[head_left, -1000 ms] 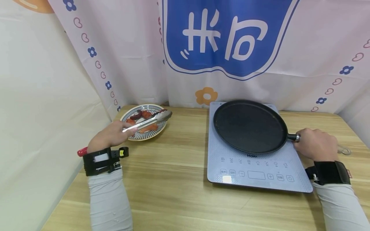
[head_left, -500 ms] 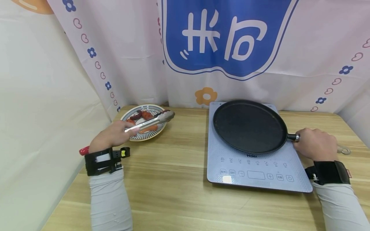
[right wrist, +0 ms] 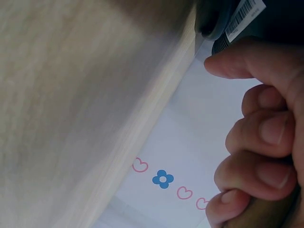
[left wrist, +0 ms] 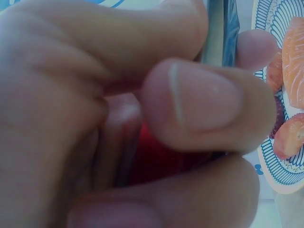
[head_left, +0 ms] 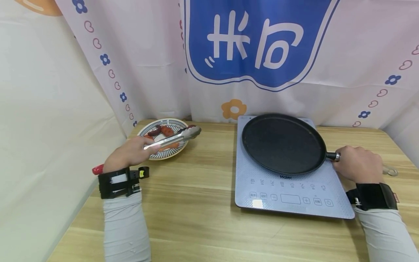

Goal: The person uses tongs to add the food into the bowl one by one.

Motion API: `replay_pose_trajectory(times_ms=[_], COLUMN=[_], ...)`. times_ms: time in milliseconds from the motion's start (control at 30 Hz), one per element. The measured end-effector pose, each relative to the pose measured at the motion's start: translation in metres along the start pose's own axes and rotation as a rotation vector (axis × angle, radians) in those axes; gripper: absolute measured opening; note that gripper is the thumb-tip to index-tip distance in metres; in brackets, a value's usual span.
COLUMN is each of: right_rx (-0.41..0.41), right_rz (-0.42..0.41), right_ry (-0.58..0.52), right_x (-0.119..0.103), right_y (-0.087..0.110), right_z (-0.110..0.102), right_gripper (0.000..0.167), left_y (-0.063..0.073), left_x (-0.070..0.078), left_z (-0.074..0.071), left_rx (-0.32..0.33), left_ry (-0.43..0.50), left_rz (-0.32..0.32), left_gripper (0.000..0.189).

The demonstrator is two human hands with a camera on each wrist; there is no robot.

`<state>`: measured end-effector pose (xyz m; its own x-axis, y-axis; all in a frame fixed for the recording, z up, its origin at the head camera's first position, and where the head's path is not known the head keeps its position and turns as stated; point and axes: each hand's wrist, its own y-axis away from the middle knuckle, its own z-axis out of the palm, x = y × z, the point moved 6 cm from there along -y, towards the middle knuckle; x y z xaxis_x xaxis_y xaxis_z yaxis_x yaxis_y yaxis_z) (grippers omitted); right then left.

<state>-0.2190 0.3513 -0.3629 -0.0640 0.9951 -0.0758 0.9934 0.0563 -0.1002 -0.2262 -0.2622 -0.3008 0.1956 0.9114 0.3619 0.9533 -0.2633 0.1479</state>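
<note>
My left hand (head_left: 132,151) holds metal tongs (head_left: 173,139) above the plate (head_left: 159,157); their red handle end pokes out behind the wrist. A dark red bit (head_left: 191,126) shows at the tongs' tips, just past the plate's right rim; what it is cannot be told. Food pieces lie on the plate, among them an orange salmon-like slice (left wrist: 294,61). Fingers curl round the red grip (left wrist: 161,154) in the left wrist view. My right hand (head_left: 358,163) grips the handle (head_left: 332,155) of a flat black pan (head_left: 284,143).
Beneath the pan is a pale induction cooktop (head_left: 288,207) with touch controls along its front. The wooden table (head_left: 190,214) extends in front and between plate and cooktop. A printed cloth (head_left: 157,83) hangs behind, and a pale wall stands at the left.
My left hand and the tongs have drifted slightly right, and the dark red bit at the tips has moved with them past the plate's rim. The right hand and pan stay put.
</note>
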Motion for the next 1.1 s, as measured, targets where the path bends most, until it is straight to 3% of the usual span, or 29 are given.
replay_pose_trajectory(times_ms=[1100], right_rx=[0.018], right_rz=[-0.010], right_ry=[0.001], right_x=[0.001], right_y=[0.000], right_z=[0.001], right_gripper=[0.019], left_y=[-0.006], left_x=[0.011], left_z=[0.002], left_rx=[-0.010], left_ry=[0.025], left_rz=[0.021], left_gripper=[0.043])
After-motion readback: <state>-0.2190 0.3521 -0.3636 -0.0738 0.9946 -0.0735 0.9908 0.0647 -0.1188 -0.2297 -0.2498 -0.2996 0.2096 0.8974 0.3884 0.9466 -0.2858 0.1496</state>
